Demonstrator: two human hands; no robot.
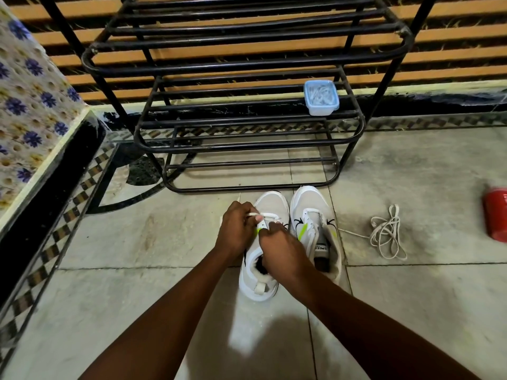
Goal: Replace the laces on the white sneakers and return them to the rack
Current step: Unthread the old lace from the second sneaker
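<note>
Sneakers (309, 208) mid-frame on floor (137, 242), below rack (247, 65). My left hand (236, 229) and right hand (281, 244) pinch a lace (267, 215) at one shoe's lowest eyelets; other looks unlaced. Early stage.

1 view: head-worn wide-angle, facing forward and steeply down at floor (137, 242). Left hand (237, 229), right hand (282, 248) close, centre; rack (247, 64) beyond, frame top.

Blue lidded tub (321, 97), red can (496, 215) on tiled floor (425, 174)
</note>
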